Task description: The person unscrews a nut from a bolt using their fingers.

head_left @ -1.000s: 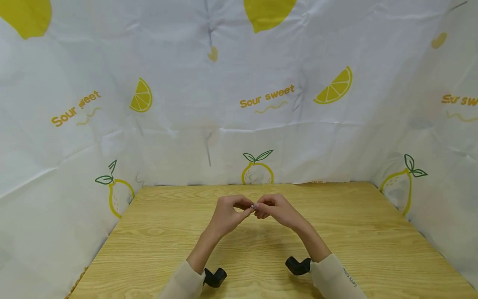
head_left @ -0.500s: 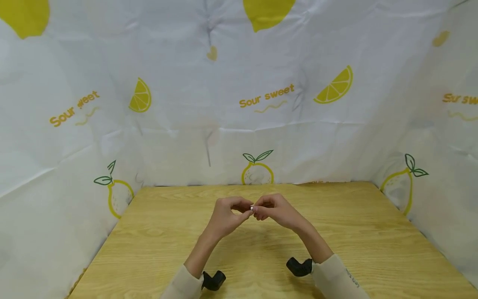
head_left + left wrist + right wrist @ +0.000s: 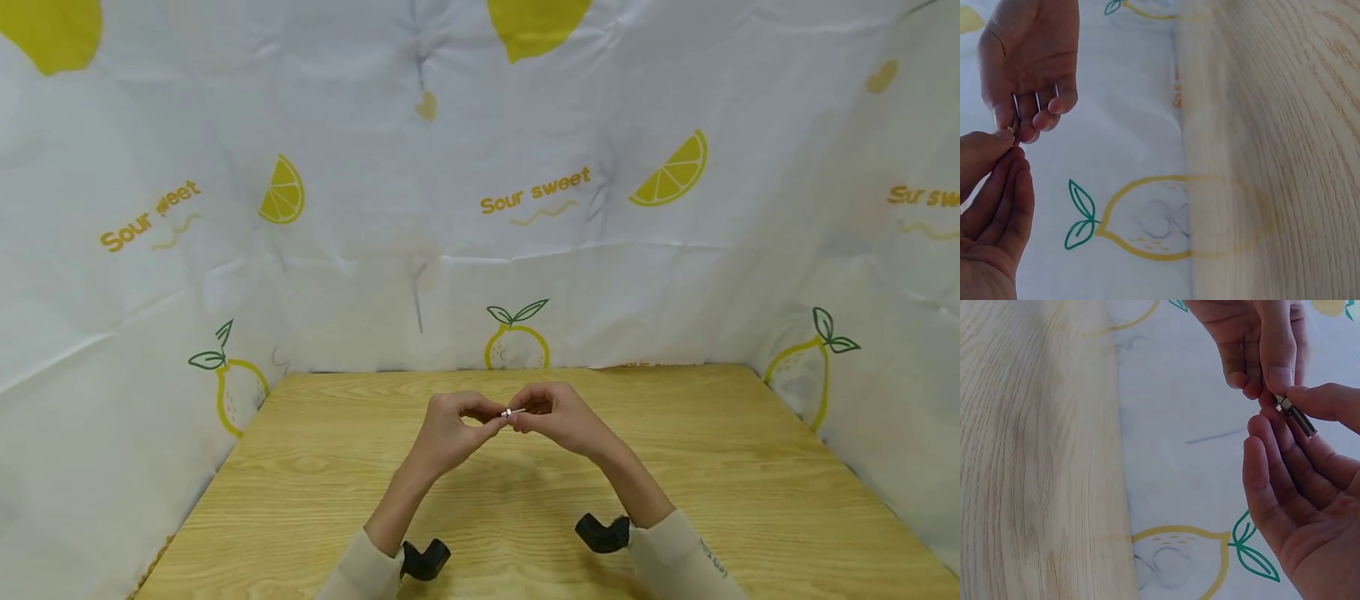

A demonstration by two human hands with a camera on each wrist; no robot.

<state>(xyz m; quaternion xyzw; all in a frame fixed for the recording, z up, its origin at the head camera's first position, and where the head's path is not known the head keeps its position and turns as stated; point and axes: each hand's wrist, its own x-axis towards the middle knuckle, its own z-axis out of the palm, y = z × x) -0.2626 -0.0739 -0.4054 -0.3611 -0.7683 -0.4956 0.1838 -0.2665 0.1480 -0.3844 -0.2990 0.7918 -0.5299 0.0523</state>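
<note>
So, left hand (image 3: 452, 429) pinches threaded bolt (image 3: 1302, 420) by one end, right hand (image 3: 561, 418) pinching alongside, over desk (image 3: 337, 500) toward far edge; apparent nut (image 3: 1285, 405) already on, threads beyond bare, final seating unclear.

I count bare hands (image 3: 450, 429): 2 | threaded bolt (image 3: 1300, 419): 1 | cream sleeves (image 3: 365, 568): 2 | black wrist fittings (image 3: 426, 561): 2 | wood-grain table (image 3: 750, 475): 1 | printed lemon slices (image 3: 283, 190): 2 | outlined lemons (image 3: 517, 343): 3
</note>
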